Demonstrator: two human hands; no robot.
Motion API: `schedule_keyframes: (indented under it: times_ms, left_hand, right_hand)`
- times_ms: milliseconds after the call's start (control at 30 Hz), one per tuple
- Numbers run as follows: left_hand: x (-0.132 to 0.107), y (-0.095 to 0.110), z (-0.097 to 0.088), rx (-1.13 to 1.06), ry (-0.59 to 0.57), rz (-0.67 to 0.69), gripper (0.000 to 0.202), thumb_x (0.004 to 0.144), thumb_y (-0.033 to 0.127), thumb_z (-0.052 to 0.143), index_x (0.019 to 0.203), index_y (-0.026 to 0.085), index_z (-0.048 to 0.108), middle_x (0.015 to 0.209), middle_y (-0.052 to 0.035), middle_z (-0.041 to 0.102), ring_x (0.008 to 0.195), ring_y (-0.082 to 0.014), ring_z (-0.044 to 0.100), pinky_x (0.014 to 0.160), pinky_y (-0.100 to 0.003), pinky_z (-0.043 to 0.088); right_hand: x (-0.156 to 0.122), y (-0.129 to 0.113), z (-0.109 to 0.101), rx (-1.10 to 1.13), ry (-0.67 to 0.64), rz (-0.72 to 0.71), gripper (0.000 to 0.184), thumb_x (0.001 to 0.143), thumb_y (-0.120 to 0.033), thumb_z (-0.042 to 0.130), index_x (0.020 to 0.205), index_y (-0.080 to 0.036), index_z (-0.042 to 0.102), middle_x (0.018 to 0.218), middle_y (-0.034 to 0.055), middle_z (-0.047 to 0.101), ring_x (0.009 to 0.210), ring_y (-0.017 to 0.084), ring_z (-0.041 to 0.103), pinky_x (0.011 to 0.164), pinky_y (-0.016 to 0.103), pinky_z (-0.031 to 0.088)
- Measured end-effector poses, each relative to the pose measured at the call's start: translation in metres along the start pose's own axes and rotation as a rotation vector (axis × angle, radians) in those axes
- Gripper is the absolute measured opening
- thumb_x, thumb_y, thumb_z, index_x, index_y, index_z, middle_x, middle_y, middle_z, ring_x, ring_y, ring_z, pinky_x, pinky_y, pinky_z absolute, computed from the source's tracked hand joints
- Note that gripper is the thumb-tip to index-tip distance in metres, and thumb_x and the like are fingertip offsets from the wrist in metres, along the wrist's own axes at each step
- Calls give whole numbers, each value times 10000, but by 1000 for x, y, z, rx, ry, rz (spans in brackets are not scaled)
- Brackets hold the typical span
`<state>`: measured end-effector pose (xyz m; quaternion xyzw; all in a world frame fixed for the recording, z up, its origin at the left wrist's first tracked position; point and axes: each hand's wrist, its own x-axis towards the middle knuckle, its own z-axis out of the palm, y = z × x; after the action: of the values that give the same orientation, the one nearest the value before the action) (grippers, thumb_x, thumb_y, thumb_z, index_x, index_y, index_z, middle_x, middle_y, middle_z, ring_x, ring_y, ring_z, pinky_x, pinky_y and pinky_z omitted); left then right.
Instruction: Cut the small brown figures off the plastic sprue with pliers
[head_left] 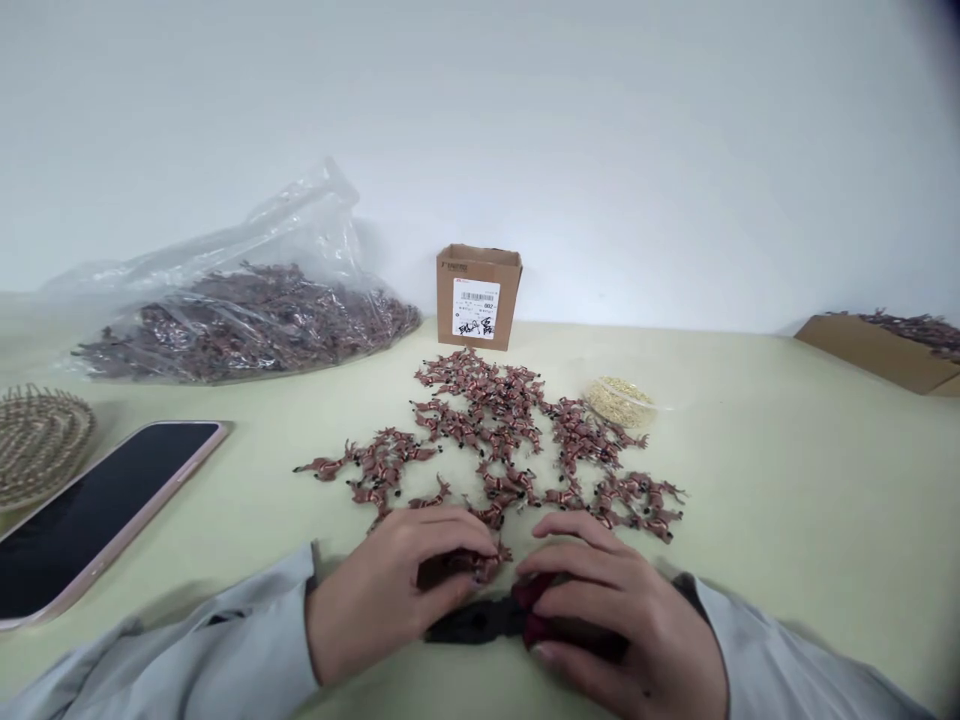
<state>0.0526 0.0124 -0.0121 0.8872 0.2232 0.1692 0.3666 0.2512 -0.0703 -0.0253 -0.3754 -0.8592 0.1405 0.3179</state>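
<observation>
Several small reddish-brown figurines (510, 430) lie scattered on the pale green table (787, 500) just beyond my hands. My left hand (390, 590) curls its fingers round one of these figurines (480, 568) at the near edge of the pile. My right hand (607, 620) rests beside it, fingers closed over a dark red and black tool (487, 620) lying on the table. Both hands nearly touch at the fingertips.
A clear plastic bag (240, 300) full of the same figurines lies at the back left. A small cardboard box (478, 295) stands behind the pile, a heap of tiny beige pieces (619, 400) to its right. A phone (97, 510) and woven coaster (37, 440) sit left; another carton (885, 350) far right.
</observation>
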Motion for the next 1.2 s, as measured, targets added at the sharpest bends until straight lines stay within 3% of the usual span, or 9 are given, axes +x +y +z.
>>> schedule_keyframes:
  times_ms: [200, 500, 633, 767, 833, 867, 967, 1067, 1200]
  left_hand:
    - [-2, 0, 1, 24, -14, 11, 222, 724, 79, 508, 879, 204, 606, 934, -8, 628, 867, -122, 558, 799, -196, 411]
    - [-2, -2, 2, 28, -16, 21, 270, 707, 39, 493, 890, 201, 608, 950, -10, 619, 873, -117, 551, 804, -198, 405]
    - [-2, 2, 2, 14, 0, 5, 294, 693, 30, 485, 887, 211, 613, 944, -17, 622, 863, -134, 555, 791, -216, 411]
    - [0, 7, 3, -13, 12, -4, 260, 713, 66, 489, 871, 218, 630, 930, -37, 630, 869, -155, 556, 787, -231, 409]
    - [1, 6, 3, -57, 36, -13, 210, 724, 102, 508, 833, 222, 641, 911, -39, 636, 845, -159, 564, 770, -237, 414]
    - [2, 5, 3, -89, 40, -17, 179, 727, 122, 520, 804, 220, 648, 890, -39, 642, 821, -157, 572, 754, -235, 419]
    - [2, 2, 1, -159, 42, -67, 135, 739, 168, 528, 755, 200, 658, 818, -37, 666, 772, -153, 590, 726, -227, 424]
    - [0, 0, -1, -154, 40, -166, 131, 740, 210, 538, 792, 194, 657, 808, -28, 679, 778, -164, 593, 720, -233, 417]
    - [-2, -1, -1, -228, 74, -229, 208, 776, 341, 493, 792, 167, 607, 780, -36, 660, 739, -162, 572, 662, -240, 411]
  right_hand:
    - [-2, 7, -3, -63, -91, 8, 145, 759, -235, 513, 888, -180, 549, 984, 73, 580, 950, 174, 475, 835, 306, 420]
    - [-3, 7, -1, -158, -86, -82, 156, 762, -257, 523, 882, -173, 577, 989, 71, 597, 954, 186, 490, 821, 319, 443]
    - [-2, 16, -31, -361, 98, -62, 254, 763, -198, 528, 1013, -160, 551, 1073, 100, 573, 1070, 224, 450, 884, 396, 413]
    - [14, 59, -91, -467, 396, 163, 226, 791, -218, 495, 1000, -171, 568, 955, 89, 625, 955, 209, 539, 839, 404, 438]
    - [27, 90, -116, -535, 271, 537, 243, 842, -254, 397, 977, -170, 580, 962, 71, 626, 912, 186, 563, 858, 374, 419]
    - [35, 106, -124, -531, 192, 619, 251, 848, -250, 381, 942, -164, 598, 902, 62, 643, 832, 179, 590, 823, 366, 437]
    - [52, 149, -130, -484, -20, 769, 175, 790, -259, 509, 758, -131, 623, 682, 27, 633, 641, 149, 597, 636, 292, 490]
    - [58, 177, -119, -446, -178, 879, 200, 828, -284, 476, 957, -150, 548, 947, 39, 577, 775, 131, 571, 662, 292, 483]
    - [53, 194, -110, -456, -247, 931, 242, 825, -282, 480, 1032, -160, 512, 1042, 51, 536, 869, 163, 550, 718, 333, 470]
